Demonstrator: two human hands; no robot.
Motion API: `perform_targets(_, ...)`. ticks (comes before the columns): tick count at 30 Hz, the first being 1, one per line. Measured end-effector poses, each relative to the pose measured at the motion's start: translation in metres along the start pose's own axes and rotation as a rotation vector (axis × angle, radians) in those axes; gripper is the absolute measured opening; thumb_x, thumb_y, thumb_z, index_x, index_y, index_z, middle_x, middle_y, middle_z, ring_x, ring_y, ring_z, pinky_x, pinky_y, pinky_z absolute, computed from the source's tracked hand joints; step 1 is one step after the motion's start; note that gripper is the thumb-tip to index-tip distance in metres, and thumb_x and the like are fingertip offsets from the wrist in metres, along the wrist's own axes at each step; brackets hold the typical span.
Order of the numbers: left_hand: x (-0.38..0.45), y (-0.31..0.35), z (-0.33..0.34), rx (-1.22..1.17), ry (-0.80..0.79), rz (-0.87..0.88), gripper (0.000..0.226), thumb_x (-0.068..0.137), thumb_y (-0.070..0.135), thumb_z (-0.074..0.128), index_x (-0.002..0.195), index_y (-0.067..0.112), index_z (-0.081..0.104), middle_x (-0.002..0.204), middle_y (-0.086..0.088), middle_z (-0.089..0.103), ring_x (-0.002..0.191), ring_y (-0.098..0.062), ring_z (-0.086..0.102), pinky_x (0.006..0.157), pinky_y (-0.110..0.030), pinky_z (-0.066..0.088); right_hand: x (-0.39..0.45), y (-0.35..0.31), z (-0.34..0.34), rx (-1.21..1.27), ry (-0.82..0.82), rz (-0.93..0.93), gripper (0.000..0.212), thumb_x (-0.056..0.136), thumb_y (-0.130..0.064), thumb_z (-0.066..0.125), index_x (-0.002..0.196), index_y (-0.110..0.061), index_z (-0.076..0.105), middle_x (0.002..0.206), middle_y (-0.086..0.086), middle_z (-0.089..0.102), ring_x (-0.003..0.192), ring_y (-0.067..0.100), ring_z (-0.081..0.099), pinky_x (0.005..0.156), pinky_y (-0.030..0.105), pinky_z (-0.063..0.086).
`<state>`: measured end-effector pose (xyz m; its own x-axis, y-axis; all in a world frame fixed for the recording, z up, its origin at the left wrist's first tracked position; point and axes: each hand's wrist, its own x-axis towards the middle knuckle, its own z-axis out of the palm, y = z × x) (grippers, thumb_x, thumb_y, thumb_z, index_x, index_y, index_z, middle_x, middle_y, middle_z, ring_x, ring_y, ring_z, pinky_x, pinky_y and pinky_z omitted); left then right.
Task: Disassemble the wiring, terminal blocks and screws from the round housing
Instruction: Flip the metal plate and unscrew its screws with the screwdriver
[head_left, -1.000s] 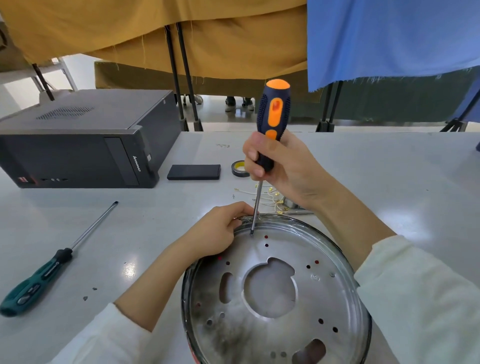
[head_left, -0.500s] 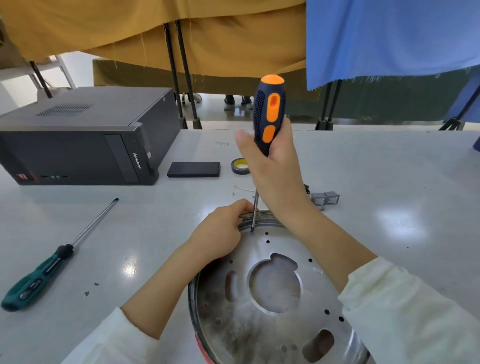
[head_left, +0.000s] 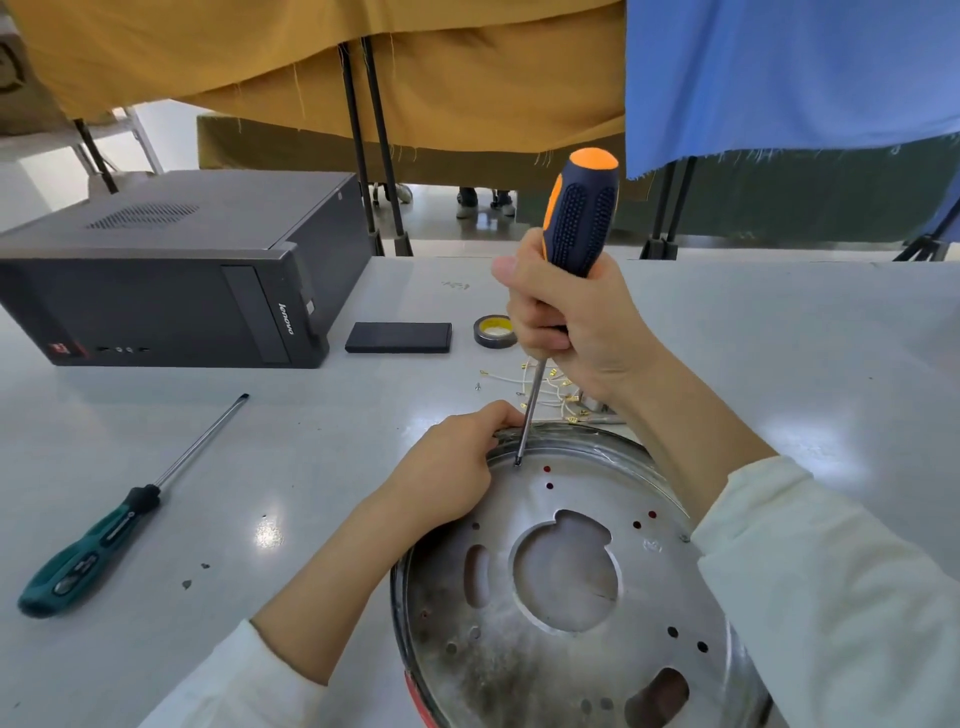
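The round metal housing (head_left: 561, 660) lies on the table in front of me, its flat plate full of holes and a large centre opening. My left hand (head_left: 447, 470) grips its far left rim. My right hand (head_left: 571, 317) grips the handle of an orange and dark blue screwdriver (head_left: 579, 208), held nearly upright. Its tip sits on a screw (head_left: 517, 463) near the housing's far edge. A bundle of white wires with brass terminals (head_left: 550, 389) lies on the table just behind the housing, partly hidden by my right hand.
A green-handled screwdriver (head_left: 88, 556) lies at the left. A black computer case (head_left: 171, 280) stands at the back left, with a flat black slab (head_left: 399, 338) and a tape roll (head_left: 493, 330) beside it. A tiny loose screw (head_left: 477, 386) lies near the wires.
My right hand has turned on the screwdriver handle while the tip stayed on the same screw. The left hand keeps its hold on the rim.
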<state>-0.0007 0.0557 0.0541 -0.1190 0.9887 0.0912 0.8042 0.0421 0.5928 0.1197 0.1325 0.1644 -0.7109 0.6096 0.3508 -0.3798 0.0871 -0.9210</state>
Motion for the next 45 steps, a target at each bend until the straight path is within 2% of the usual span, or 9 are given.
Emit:
perform_targets(10, -0.001, 0.003, 0.0, 0.033, 0.004, -0.012, 0.057, 0.087, -0.005, 0.038, 0.125, 0.034, 0.051, 0.118, 0.0, 0.066, 0.107, -0.021, 0.058, 0.085, -0.033, 0.049, -0.017, 0.008, 0.013, -0.336, 0.254, -0.2, 0.017, 0.092, -0.016, 0.062, 0.095, -0.018, 0.045, 0.086, 0.01, 0.057, 0.072, 0.023, 0.058, 0.068, 0.032, 0.051)
perform_targets(17, -0.001, 0.004, 0.0, 0.027, -0.013, -0.028, 0.061, 0.088, -0.005, 0.034, 0.13, 0.037, 0.047, 0.118, 0.005, 0.065, 0.083, -0.005, 0.046, 0.062, -0.007, 0.032, -0.019, 0.015, 0.028, -0.399, 0.48, -0.315, 0.023, 0.091, -0.02, 0.063, 0.089, -0.022, 0.04, 0.066, -0.01, 0.044, 0.058, 0.005, 0.043, 0.058, 0.017, 0.041)
perform_targets(21, -0.002, 0.004, -0.001, 0.016, -0.016, -0.02, 0.062, 0.086, -0.006, 0.034, 0.128, 0.036, 0.048, 0.12, 0.007, 0.065, 0.094, -0.011, 0.056, 0.074, -0.016, 0.045, -0.012, 0.012, 0.031, -0.373, 0.6, -0.266, 0.032, 0.085, -0.02, 0.07, 0.071, -0.022, 0.041, 0.054, -0.012, 0.041, 0.051, 0.009, 0.039, 0.053, 0.021, 0.04)
perform_targets(23, -0.002, 0.004, -0.002, 0.009, -0.016, -0.027, 0.059, 0.085, -0.007, 0.034, 0.125, 0.034, 0.05, 0.118, 0.005, 0.065, 0.099, -0.012, 0.058, 0.079, -0.018, 0.047, -0.007, 0.009, 0.029, -0.231, 0.516, -0.178, 0.037, 0.087, -0.011, 0.065, 0.063, -0.018, 0.037, 0.051, -0.004, 0.035, 0.046, 0.015, 0.031, 0.046, 0.025, 0.032)
perform_targets(28, -0.001, 0.004, -0.002, 0.012, -0.014, -0.023, 0.054, 0.087, -0.005, 0.037, 0.124, 0.031, 0.051, 0.12, 0.004, 0.065, 0.109, -0.014, 0.058, 0.089, -0.031, 0.047, -0.004, 0.001, 0.017, -0.072, -0.087, -0.033, 0.034, 0.083, -0.005, 0.06, 0.058, -0.019, 0.043, 0.045, -0.007, 0.032, 0.038, 0.008, 0.024, 0.041, 0.015, 0.025)
perform_targets(33, -0.002, 0.004, -0.003, 0.0, -0.017, -0.017, 0.057, 0.085, -0.004, 0.037, 0.126, 0.033, 0.05, 0.121, 0.004, 0.065, 0.111, -0.016, 0.058, 0.091, -0.033, 0.048, -0.009, 0.003, 0.015, -0.116, -0.096, -0.075, 0.021, 0.084, -0.007, 0.059, 0.074, -0.011, 0.041, 0.049, -0.003, 0.036, 0.04, 0.013, 0.031, 0.043, 0.021, 0.03)
perform_targets(39, 0.0, 0.002, -0.001, 0.058, -0.012, -0.013, 0.056, 0.09, -0.002, 0.038, 0.13, 0.036, 0.047, 0.115, 0.002, 0.066, 0.082, -0.007, 0.054, 0.058, -0.006, 0.035, -0.024, 0.01, 0.023, -0.384, 0.2, -0.189, 0.017, 0.089, -0.02, 0.065, 0.095, -0.023, 0.048, 0.08, -0.002, 0.053, 0.075, 0.019, 0.056, 0.076, 0.04, 0.052)
perform_targets(42, 0.0, 0.003, -0.001, 0.054, -0.019, -0.027, 0.056, 0.089, -0.003, 0.037, 0.128, 0.037, 0.047, 0.11, 0.003, 0.066, 0.065, 0.003, 0.045, 0.054, -0.007, 0.033, -0.024, 0.011, 0.026, -0.396, 0.333, -0.229, 0.008, 0.095, -0.022, 0.056, 0.097, -0.024, 0.049, 0.077, -0.005, 0.05, 0.071, 0.013, 0.052, 0.073, 0.038, 0.049)
perform_targets(45, 0.001, 0.002, 0.0, 0.053, -0.017, -0.022, 0.059, 0.088, -0.003, 0.036, 0.129, 0.039, 0.046, 0.115, 0.006, 0.066, 0.079, -0.004, 0.05, 0.057, -0.007, 0.031, -0.023, 0.011, 0.029, -0.395, 0.442, -0.248, 0.015, 0.09, -0.025, 0.065, 0.086, -0.023, 0.051, 0.067, -0.01, 0.049, 0.062, 0.007, 0.047, 0.061, 0.025, 0.046)
